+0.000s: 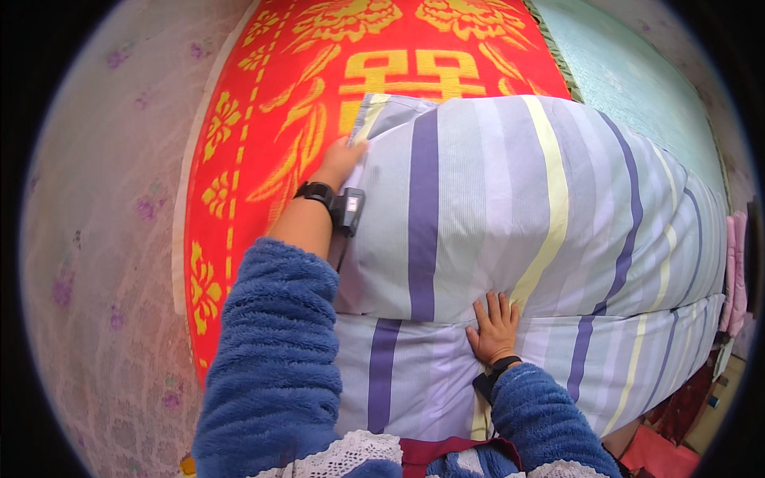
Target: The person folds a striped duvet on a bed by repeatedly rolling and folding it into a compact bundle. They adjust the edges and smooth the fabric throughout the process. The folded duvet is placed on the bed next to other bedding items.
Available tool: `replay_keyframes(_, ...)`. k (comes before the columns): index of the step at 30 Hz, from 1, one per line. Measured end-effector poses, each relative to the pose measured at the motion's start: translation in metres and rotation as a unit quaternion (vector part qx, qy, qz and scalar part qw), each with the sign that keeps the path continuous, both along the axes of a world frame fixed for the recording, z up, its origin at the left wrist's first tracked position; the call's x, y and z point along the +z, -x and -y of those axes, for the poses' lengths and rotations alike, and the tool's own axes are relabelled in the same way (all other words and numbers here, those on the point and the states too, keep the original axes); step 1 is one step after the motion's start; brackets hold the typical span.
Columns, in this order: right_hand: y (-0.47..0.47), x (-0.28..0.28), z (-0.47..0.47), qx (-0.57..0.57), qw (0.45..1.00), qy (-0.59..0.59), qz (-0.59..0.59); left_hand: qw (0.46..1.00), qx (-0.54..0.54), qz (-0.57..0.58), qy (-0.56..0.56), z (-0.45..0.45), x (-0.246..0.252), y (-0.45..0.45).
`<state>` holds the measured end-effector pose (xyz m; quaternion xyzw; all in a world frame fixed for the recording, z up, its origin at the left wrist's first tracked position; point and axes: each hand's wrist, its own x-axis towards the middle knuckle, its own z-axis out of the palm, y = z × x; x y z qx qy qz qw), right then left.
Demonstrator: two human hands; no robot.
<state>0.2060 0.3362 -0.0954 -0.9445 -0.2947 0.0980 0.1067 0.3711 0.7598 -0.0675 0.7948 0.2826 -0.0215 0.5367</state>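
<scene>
A thick quilt (478, 215) with grey, purple and yellow stripes lies folded in front of me, a long crease running across its lower part. At its left edge, my left hand (342, 160) grips the cloth just below a raised corner flap (382, 113); some of the fingers are hidden. My right hand (495, 328) rests flat on the quilt by the crease, fingers spread and holding nothing. Beneath the quilt is a red blanket (263, 137) with yellow flowers and a large yellow character. Each wrist wears a black strap with a small device.
Pale lace-like fabric with purple flowers (113, 239) runs along the left side. A light green mat or sheet (633, 77) covers the upper right. Folded pink cloth (735, 269) sits at the right edge, and a red-pink item (660, 454) lies at the lower right.
</scene>
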Motion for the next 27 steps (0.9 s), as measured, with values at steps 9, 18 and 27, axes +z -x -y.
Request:
replay_keyframes(9,0.003,-0.008,0.009,0.0,1.0,-0.017,0.01,0.983,0.021,-0.158,0.094,0.033,0.003,-0.015)
replay_keyframes(18,-0.003,0.062,-0.003,-0.009,0.994,-0.055,-0.09,0.961,-0.151,0.228,0.043,0.104,0.259,0.169)
replay_keyframes(27,0.146,0.196,0.099,-0.278,0.451,-0.618,-0.581,0.865,-0.477,0.154,-0.025,0.306,0.205,0.362)
